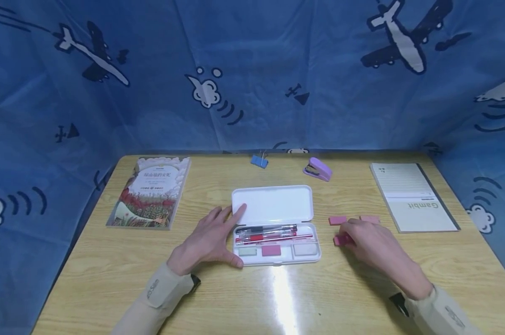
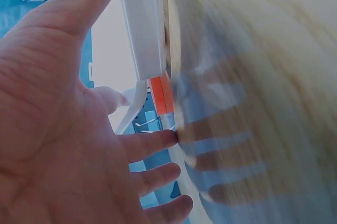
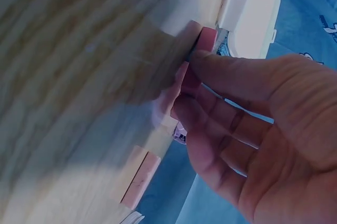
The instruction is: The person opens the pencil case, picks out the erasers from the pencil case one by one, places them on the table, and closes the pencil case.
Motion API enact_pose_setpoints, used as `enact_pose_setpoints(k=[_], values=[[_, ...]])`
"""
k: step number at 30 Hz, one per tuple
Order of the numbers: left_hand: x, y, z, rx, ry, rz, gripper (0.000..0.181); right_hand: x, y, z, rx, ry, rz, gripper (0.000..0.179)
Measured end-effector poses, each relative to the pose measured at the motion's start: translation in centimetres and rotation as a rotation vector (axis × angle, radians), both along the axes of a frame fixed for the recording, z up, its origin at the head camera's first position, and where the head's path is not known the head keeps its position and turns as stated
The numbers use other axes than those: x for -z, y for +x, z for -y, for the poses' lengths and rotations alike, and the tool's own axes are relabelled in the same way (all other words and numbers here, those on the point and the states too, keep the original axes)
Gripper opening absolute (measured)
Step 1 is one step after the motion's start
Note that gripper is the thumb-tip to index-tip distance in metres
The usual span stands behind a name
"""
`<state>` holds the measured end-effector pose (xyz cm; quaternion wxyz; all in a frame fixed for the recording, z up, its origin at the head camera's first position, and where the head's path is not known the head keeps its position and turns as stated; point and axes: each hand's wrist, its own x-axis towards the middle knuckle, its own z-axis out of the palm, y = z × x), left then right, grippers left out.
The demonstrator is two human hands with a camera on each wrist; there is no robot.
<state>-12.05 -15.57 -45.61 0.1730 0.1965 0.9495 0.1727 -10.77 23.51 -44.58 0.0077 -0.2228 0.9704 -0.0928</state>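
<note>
A white pencil case (image 1: 273, 204) lies with its lid folded back. In its upper part are several pens (image 1: 269, 236); along the front sit a pale green block (image 1: 247, 251), a pink eraser (image 1: 271, 251) and a whitish block (image 1: 305, 250). My left hand (image 1: 206, 239) is spread at the case's left side, index finger over the lid and thumb by the front corner. To the right of the case, my right hand (image 1: 369, 242) pinches a dark pink eraser (image 3: 207, 39) between thumb and fingers, low over the table. Just behind that hand lie a pink eraser (image 1: 337, 220) and a lighter pink one (image 1: 369, 217).
A book with a flowery cover (image 1: 149, 193) lies on the left of the wooden table (image 1: 218, 298). Toward the back edge are a blue binder clip (image 1: 259, 161) and a purple stapler (image 1: 318, 169). A notebook (image 1: 415, 197) lies at right; blue curtain surrounds the table.
</note>
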Motion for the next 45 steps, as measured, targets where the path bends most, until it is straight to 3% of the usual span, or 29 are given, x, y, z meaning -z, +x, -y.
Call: enact_pose_setpoints(k=[19,26,33,39,45], values=[[0.1,-0.1,0.1,-0.002,-0.011,-0.002,0.144,0.0,-0.5,0.2,-0.002,0.017,0.028,0.015],[0.1,-0.1,0.0,-0.002,-0.011,0.0,0.143,-0.9,-0.4,0.9,-0.056,0.004,-0.115,0.024],[0.0,0.0,0.0,-0.003,-0.003,-0.001,0.144,-2.4,-0.6,4.6,-0.089,-0.022,-0.122,0.021],[-0.1,0.0,0.1,-0.01,0.001,0.01,0.143,-2.8,-0.8,9.3,-0.2,-0.022,-0.106,0.017],[-0.1,-0.1,0.0,-0.01,0.004,0.02,0.141,-2.1,-0.7,14.2,-0.326,0.032,-0.081,0.023]])
